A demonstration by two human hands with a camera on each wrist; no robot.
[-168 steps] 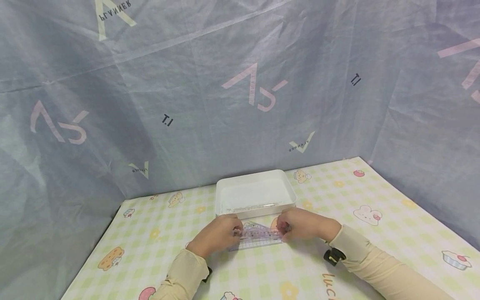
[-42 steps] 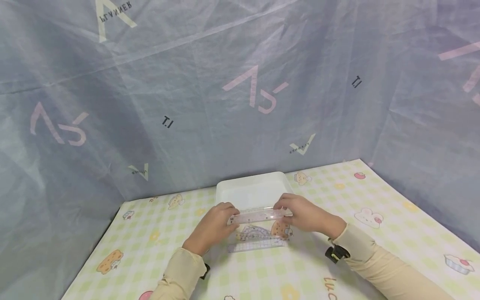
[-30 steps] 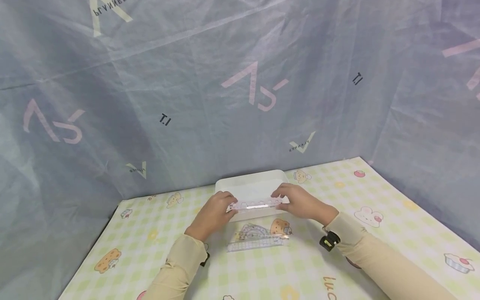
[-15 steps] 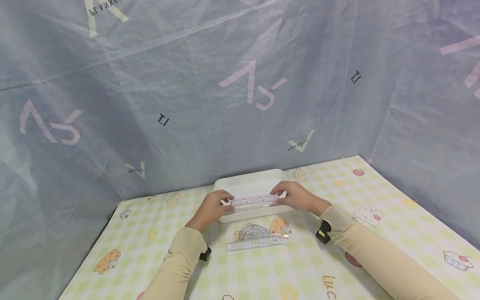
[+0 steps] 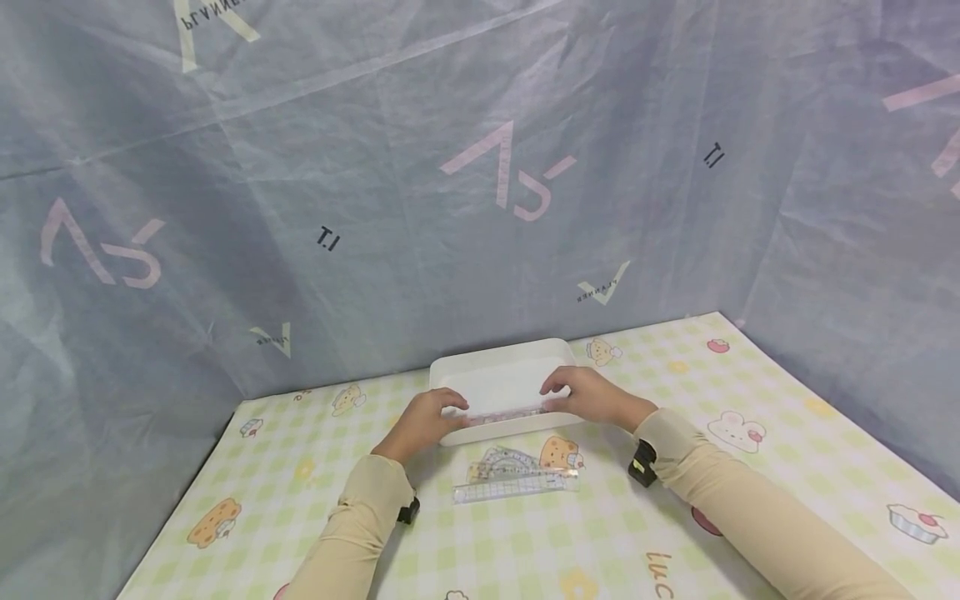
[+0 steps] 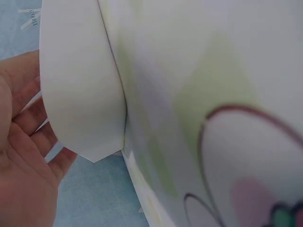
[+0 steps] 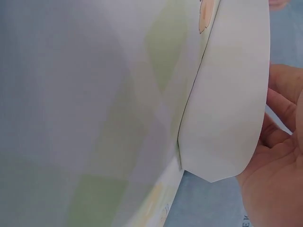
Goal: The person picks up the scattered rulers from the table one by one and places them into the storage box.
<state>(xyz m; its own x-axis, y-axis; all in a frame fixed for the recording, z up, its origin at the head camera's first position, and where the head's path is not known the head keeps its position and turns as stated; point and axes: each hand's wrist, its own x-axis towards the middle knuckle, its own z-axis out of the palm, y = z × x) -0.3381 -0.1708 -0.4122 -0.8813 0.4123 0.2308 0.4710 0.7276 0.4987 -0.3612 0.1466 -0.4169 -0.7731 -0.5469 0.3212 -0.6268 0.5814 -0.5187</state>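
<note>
Loosely, the left hand (image 5: pixel 426 422) and right hand (image 5: pixel 592 396) are held wide-fingered; contact with the pinkish ruler (image 5: pixel 506 415) between them, inside the white tray (image 5: pixel 498 375), cannot be judged. Nearer the wearer, a protractor (image 5: pixel 506 460) and clear ruler (image 5: pixel 516 488) are seen on checked cloth (image 5: pixel 487 554).

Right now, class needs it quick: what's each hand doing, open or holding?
Left hand: open, at the tray.
Right hand: open, also there.

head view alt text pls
A person's left hand and right hand reach over a white tray, at either end of a pinkish ruler along its near inner side. In front, a clear ruler and a protractor lie on a checked tablecloth.
</note>
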